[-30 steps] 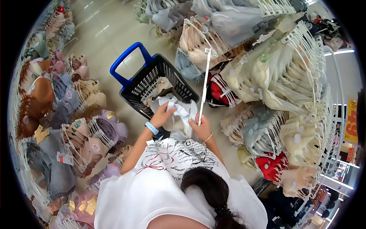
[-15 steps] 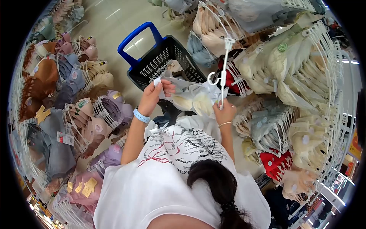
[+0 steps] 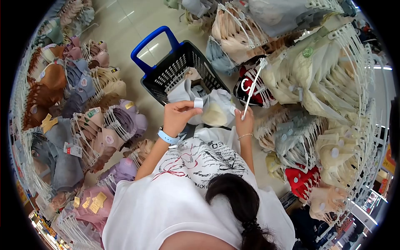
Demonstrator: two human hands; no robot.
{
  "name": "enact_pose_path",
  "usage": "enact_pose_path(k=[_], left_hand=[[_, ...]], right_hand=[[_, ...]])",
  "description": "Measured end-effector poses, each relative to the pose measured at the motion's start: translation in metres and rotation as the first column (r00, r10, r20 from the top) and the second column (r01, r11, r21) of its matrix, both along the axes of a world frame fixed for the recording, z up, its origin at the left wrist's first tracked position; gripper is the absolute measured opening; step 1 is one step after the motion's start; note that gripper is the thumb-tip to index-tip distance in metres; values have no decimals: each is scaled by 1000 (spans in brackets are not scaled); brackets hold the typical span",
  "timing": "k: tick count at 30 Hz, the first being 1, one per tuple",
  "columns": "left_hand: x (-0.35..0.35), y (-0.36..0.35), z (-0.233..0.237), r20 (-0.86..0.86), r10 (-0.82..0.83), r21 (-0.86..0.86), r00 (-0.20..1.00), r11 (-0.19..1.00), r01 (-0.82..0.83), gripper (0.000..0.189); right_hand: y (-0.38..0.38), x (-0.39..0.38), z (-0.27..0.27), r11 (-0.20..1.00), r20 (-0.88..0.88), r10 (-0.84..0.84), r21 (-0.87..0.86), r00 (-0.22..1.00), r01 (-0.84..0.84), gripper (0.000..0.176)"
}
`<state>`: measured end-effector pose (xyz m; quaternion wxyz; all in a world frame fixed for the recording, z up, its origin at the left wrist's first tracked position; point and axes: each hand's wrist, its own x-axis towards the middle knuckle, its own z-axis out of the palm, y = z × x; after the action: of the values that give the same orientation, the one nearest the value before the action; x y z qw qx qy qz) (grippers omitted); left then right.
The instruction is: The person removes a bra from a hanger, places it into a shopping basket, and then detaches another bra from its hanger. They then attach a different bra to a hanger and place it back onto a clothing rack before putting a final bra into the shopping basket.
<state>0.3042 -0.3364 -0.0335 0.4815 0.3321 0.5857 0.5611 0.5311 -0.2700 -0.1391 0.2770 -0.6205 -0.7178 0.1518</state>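
Note:
A white bra (image 3: 216, 113) with pale cream cup linings hangs between my two hands, over the near end of the basket. My left hand (image 3: 180, 117), with a light blue band on its wrist, is closed in a pinch on the bra's white band end. In my right hand (image 3: 245, 121) is a white plastic hanger (image 3: 253, 88), gripped at one end and slanting up to the right. The bra's other side reaches this hand's fingertips. Part of the bra is hidden behind my left fingers.
Ahead stands a black shopping basket (image 3: 175, 66) with a blue handle (image 3: 135, 52), holding a few items. Racks of hanging bras line both sides, with grey ones (image 3: 62, 154) at left and cream ones (image 3: 316, 79) at right. Tiled floor (image 3: 112, 25) shows beyond the basket.
My left hand has moved right and nearer to me, toward my right hand. The stretched bra has gathered and droops. The hanger has tilted further right.

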Motion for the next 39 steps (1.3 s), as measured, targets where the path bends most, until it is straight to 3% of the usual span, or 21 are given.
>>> enact_pose_path(k=[1, 3, 5, 6, 7, 9, 10, 11, 12, 13, 15, 17, 18, 20, 21, 23, 25, 27, 29, 33, 39], left_hand=[[1, 2, 3, -2, 2, 7, 1000, 1000, -2, 12], [3, 3, 7, 152, -4, 33, 988, 999, -1, 11], [1, 4, 10, 57, -34, 65, 998, 997, 31, 10], [0, 5, 11, -42, -67, 93, 997, 993, 70, 10], [-1, 6, 14, -40, -61, 96, 997, 993, 64, 10], [-7, 8, 21, -206, -54, 217, 977, 971, 99, 7], [-11, 8, 29, -208, -45, 220, 977, 971, 92, 7], [-17, 8, 39, -376, -5, 231, 927, 968, 99, 14], [-22, 8, 44, -531, 41, 240, 846, 965, 104, 21], [-26, 11, 41, -534, 56, 244, 844, 966, 91, 21], [-36, 18, 28, -130, 215, 467, 968, 874, -131, 42], [-41, 15, 27, -18, 153, 419, 988, 898, -131, 47], [-39, 10, 27, -80, 15, 346, 997, 938, 14, 43], [-32, 0, 29, -137, -242, 204, 961, 942, 267, 37], [-29, -1, 30, -133, -233, 202, 963, 945, 257, 37], [-24, 1, 31, -158, -234, 21, 959, 971, 240, 37], [-19, 3, 32, -206, -205, 29, 957, 976, 216, 36], [-16, 3, 31, -188, -178, 42, 966, 981, 188, 30], [-15, 2, 32, -155, -153, 34, 976, 987, 160, 28], [-15, -1, 31, -123, -118, 53, 985, 991, 125, 23], [-12, -3, 39, -148, -200, 42, 969, 977, 208, 30]], right_hand=[[2, -5, 11, 987, -194, -11, -161, 981, -21, 30], [3, -18, 36, 947, -374, -47, -313, 926, -79, 28], [5, -39, 70, 851, -768, 199, -172, 609, -496, 22], [6, -54, 82, 849, -766, 204, -172, 610, -500, 22], [9, -73, 92, 783, -833, 325, -29, 448, -622, 22], [14, -92, 100, 688, -864, 432, 130, 258, -714, 23], [15, -98, 101, 672, -813, 399, -54, 423, -739, 27], [18, -104, 103, 647, -728, 377, -236, 573, -725, 32], [22, -111, 107, 677, -745, 460, -58, 483, -734, 38], [22, -117, 120, 686, -784, 407, -76, 468, -724, 40], [27, -124, 144, 643, -833, 316, -164, 455, -748, 40], [27, -134, 151, 636, -957, 120, -131, 265, -760, 38], [31, -136, 150, 643, -934, 233, -59, 269, -763, 35], [33, -136, 160, 619, -951, 144, -128, 272, -775, 35], [33, -138, 165, 598, -960, 52, -192, 276, -778, 34], [36, -140, 154, 643, -962, 119, -114, 246, -757, 34], [38, -137, 154, 645, -962, 11, -203, 275, -736, 32], [39, -136, 152, 662, -964, 31, -178, 264, -728, 32], [36, -136, 163, 772, -956, -2, -187, 292, -608, 31], [36, -122, 157, 744, -950, 37, -181, 309, -643, 29], [32, -125, 157, 722, -964, 30, -161, 263, -673, 30]])
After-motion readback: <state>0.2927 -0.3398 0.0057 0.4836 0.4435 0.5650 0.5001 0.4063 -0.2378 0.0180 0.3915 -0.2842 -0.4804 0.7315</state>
